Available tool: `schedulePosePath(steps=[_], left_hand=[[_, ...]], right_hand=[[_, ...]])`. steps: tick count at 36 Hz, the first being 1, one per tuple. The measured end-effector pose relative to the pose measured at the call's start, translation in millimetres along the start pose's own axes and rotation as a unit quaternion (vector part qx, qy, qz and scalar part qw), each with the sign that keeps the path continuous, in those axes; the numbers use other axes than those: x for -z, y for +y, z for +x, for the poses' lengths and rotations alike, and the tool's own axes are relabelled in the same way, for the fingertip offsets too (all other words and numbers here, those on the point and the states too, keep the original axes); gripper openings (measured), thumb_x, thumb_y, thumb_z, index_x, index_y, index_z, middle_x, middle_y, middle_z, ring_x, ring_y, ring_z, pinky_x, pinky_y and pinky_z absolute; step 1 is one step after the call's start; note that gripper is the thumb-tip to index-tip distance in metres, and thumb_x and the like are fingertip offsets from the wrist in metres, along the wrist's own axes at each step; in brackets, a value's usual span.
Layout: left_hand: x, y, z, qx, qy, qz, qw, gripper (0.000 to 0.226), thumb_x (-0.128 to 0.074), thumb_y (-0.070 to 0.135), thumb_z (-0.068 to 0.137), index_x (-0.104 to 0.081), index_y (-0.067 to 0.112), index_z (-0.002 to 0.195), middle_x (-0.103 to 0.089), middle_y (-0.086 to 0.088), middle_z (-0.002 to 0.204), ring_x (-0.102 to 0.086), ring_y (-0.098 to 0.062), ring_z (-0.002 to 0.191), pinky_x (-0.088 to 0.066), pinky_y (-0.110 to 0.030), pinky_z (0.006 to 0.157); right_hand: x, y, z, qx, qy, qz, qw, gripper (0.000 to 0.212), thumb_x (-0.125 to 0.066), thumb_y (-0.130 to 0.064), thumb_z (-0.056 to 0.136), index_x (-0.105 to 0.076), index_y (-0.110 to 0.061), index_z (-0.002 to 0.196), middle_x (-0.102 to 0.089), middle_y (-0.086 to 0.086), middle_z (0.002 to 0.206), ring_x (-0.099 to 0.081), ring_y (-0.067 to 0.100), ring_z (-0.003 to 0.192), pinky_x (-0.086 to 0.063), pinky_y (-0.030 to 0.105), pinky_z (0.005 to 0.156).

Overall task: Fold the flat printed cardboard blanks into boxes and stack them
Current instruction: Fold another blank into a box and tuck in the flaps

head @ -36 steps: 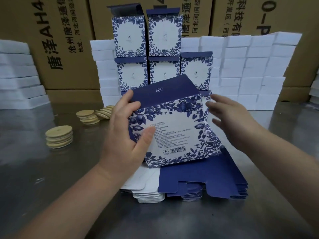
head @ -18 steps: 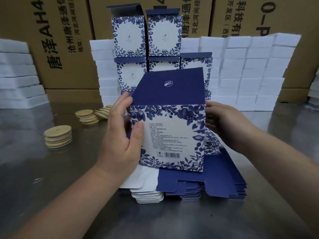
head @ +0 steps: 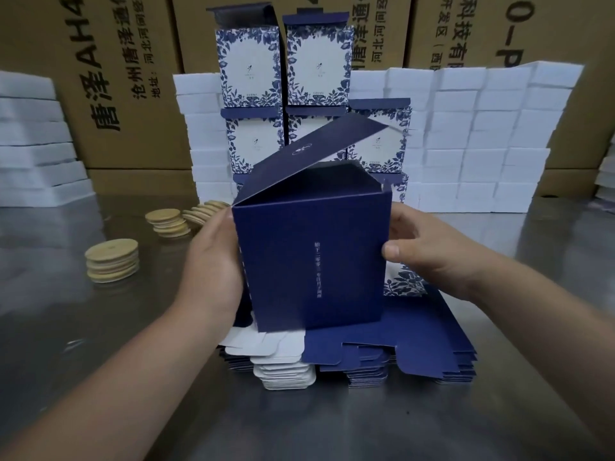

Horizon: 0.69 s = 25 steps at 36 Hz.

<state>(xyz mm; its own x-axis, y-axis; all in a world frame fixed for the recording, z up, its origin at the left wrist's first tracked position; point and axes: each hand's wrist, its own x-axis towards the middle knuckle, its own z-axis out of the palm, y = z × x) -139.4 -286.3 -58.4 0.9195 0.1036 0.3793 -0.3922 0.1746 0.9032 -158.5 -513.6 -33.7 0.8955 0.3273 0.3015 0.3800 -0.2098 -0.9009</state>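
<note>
I hold a half-formed box [head: 312, 261] upright over the pile of flat blanks [head: 392, 351]. Its plain navy side with a thin line of white text faces me, and its lid flap tilts up and back. My left hand [head: 213, 264] grips the box's left side. On the right edge my right hand [head: 422, 251] grips it, thumb on the navy face. Behind, several finished blue-and-white floral boxes [head: 316, 64] stand stacked in rows, lids up.
Stacks of round tan discs [head: 111, 261] sit on the steel table [head: 100, 377] at the left. White foam blocks [head: 482, 138] are piled behind the boxes and at the far left. Large brown cartons [head: 116, 78] form the back wall.
The flat blank has been opened into a box shape and turned, so the navy side faces me instead of the floral barcode panel. Both hands now grip its sides.
</note>
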Motion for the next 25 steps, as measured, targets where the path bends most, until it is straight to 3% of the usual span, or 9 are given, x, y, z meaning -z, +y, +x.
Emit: schedulePosePath(steps=[2, 5, 9, 16, 18, 22, 25], left_hand=[[0.5, -1.8, 1.4, 0.021, -0.028, -0.020, 0.999, 0.026, -0.047, 0.043, 0.083, -0.070, 0.031, 0.081, -0.068, 0.003, 0.078, -0.063, -0.020, 0.070, -0.050, -0.041, 0.066], [0.5, -3.8, 1.8, 0.054, -0.056, -0.032, 0.996, 0.029, -0.054, 0.051, 0.071, -0.069, 0.032, 0.085, -0.067, 0.001, 0.081, -0.063, -0.020, 0.071, -0.049, -0.042, 0.066], [2.8, -6.2, 3.2, 0.080, -0.053, -0.011, 0.995, 0.030, -0.050, 0.054, 0.073, -0.067, 0.036, 0.089, -0.072, 0.009, 0.083, -0.068, -0.013, 0.066, -0.053, -0.041, 0.063], [4.9, -7.5, 5.9, 0.069, -0.046, 0.047, 0.995, 0.023, -0.050, 0.046, 0.076, -0.068, 0.037, 0.086, -0.073, 0.008, 0.084, -0.069, -0.013, 0.066, -0.054, -0.042, 0.063], [5.0, -7.0, 6.0, 0.063, -0.035, 0.050, 0.996, 0.021, -0.049, 0.042, 0.082, -0.070, 0.037, 0.081, -0.073, 0.009, 0.081, -0.068, -0.011, 0.065, -0.055, -0.037, 0.061], [7.3, -4.1, 12.0, 0.042, -0.015, 0.009, 0.999, 0.045, -0.045, 0.024, 0.094, -0.071, 0.030, 0.057, -0.067, 0.009, 0.059, -0.060, -0.005, 0.049, -0.046, -0.016, 0.044], [19.3, -10.1, 25.1, 0.050, 0.045, 0.001, 0.998, 0.048, -0.043, 0.025, 0.096, -0.067, 0.022, 0.055, -0.062, 0.009, 0.051, -0.056, -0.005, 0.042, -0.043, -0.014, 0.044]], right_hand=[[-3.5, -1.0, -0.5, 0.001, -0.003, -0.009, 1.000, 0.141, -0.082, -0.073, 0.019, -0.038, -0.008, 0.137, -0.036, 0.003, 0.150, -0.034, 0.017, 0.138, -0.028, 0.048, 0.113], [-8.3, -2.6, 0.0, -0.003, -0.015, -0.011, 1.000, 0.152, -0.080, -0.076, 0.022, -0.017, -0.024, 0.150, -0.029, 0.000, 0.154, -0.031, 0.017, 0.140, -0.029, 0.049, 0.113], [-12.9, -6.3, -0.5, 0.031, -0.049, -0.065, 0.996, 0.137, -0.077, -0.076, 0.040, -0.014, -0.024, 0.150, -0.038, -0.011, 0.149, -0.036, 0.007, 0.136, -0.029, 0.043, 0.114], [-7.1, -11.0, -0.2, 0.003, -0.087, -0.111, 0.990, 0.154, -0.078, -0.076, 0.030, -0.002, -0.022, 0.152, -0.020, -0.010, 0.157, -0.024, 0.007, 0.142, -0.023, 0.042, 0.117], [-7.7, -11.4, -0.5, 0.000, -0.085, -0.115, 0.990, 0.152, -0.079, -0.074, 0.031, -0.003, -0.023, 0.152, -0.019, -0.011, 0.157, -0.025, 0.007, 0.141, -0.023, 0.042, 0.117], [-6.8, -6.8, 0.1, -0.004, -0.053, -0.109, 0.993, 0.151, -0.085, -0.056, 0.030, 0.000, -0.029, 0.152, -0.024, -0.009, 0.156, -0.029, 0.008, 0.140, -0.028, 0.043, 0.114], [-5.5, -6.7, -0.5, -0.004, -0.039, -0.099, 0.994, 0.158, -0.080, -0.074, 0.021, -0.003, -0.029, 0.152, -0.027, -0.010, 0.154, -0.033, 0.008, 0.138, -0.033, 0.044, 0.111]])
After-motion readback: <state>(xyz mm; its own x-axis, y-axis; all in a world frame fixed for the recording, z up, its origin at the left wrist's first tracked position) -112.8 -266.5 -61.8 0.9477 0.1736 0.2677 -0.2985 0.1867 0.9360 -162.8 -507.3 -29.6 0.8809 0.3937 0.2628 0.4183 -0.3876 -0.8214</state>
